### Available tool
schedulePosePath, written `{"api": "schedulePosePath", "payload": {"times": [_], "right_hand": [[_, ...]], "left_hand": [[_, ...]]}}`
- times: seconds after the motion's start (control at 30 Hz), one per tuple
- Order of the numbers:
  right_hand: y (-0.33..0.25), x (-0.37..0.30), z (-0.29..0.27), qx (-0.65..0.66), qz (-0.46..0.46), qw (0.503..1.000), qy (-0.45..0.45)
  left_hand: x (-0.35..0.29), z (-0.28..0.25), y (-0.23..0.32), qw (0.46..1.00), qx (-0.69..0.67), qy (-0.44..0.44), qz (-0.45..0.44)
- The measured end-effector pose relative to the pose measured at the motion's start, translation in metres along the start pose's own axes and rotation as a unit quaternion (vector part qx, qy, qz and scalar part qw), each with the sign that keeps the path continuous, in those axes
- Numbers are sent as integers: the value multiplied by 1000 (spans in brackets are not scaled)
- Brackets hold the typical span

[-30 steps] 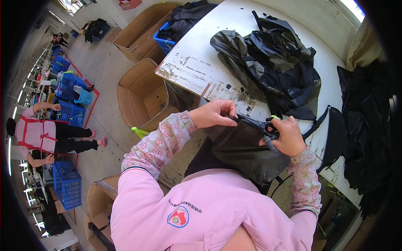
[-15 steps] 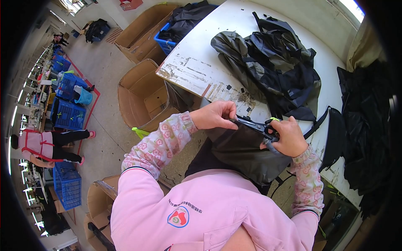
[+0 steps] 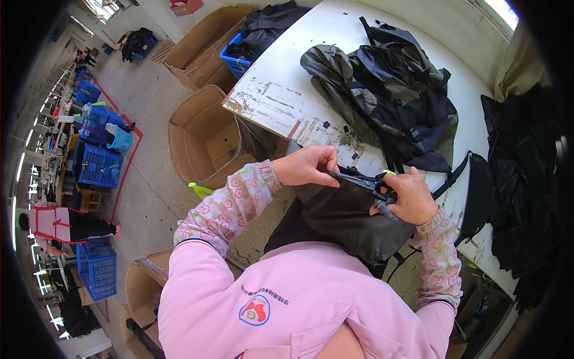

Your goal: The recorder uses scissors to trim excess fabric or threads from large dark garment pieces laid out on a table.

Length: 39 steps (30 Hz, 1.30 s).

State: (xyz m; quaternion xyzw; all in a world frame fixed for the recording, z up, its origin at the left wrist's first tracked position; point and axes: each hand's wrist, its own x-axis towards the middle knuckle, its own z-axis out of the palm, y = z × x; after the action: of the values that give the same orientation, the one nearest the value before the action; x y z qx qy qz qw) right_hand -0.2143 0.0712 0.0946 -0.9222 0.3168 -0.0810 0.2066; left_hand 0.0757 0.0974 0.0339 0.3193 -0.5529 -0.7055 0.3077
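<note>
My left hand point(image 3: 308, 166) pinches the upper edge of a dark grey-black fabric piece point(image 3: 359, 224), which hangs down in front of my body. In my right hand point(image 3: 411, 196) is a pair of scissors point(image 3: 357, 180), with the fingers in its dark handles. Its blades point left along the fabric edge, their tips close to my left thumb. A bit of yellow-green material shows at my right index finger. Whether the blades bite into cloth is too small to tell.
Crumpled dark fabric items point(image 3: 397, 90) lie on the worn white table point(image 3: 269, 90) ahead. Black cloth point(image 3: 526, 191) hangs at right. Cardboard boxes point(image 3: 206, 128) and a blue basket point(image 3: 236, 57) stand left of the table. Farther left, a person point(image 3: 60, 224) stands by blue crates point(image 3: 97, 269).
The scissors have shifted slightly left, their blades closer to my left fingertips. My left hand keeps its pinch on the fabric. The person at far left has moved a little.
</note>
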Motion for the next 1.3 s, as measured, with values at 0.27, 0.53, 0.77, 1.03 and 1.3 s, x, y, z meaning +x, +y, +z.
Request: {"api": "schedulePosePath", "payload": {"times": [0.27, 0.53, 0.77, 1.03, 1.3], "right_hand": [[3, -7, 4, -21, 9, 1000, -1], [64, -65, 19, 158, 205, 961, 99], [109, -105, 58, 189, 283, 936, 95], [94, -114, 55, 268, 250, 917, 154], [58, -119, 27, 323, 236, 902, 166]], "left_hand": [[-1, 3, 1, 1000, 19, -2, 7], [-12, -29, 14, 994, 79, 71, -1], [4, -67, 8, 984, 117, 117, -66], [24, -82, -16, 917, 339, 199, -75], [78, 51, 11, 839, 485, 80, 235]]}}
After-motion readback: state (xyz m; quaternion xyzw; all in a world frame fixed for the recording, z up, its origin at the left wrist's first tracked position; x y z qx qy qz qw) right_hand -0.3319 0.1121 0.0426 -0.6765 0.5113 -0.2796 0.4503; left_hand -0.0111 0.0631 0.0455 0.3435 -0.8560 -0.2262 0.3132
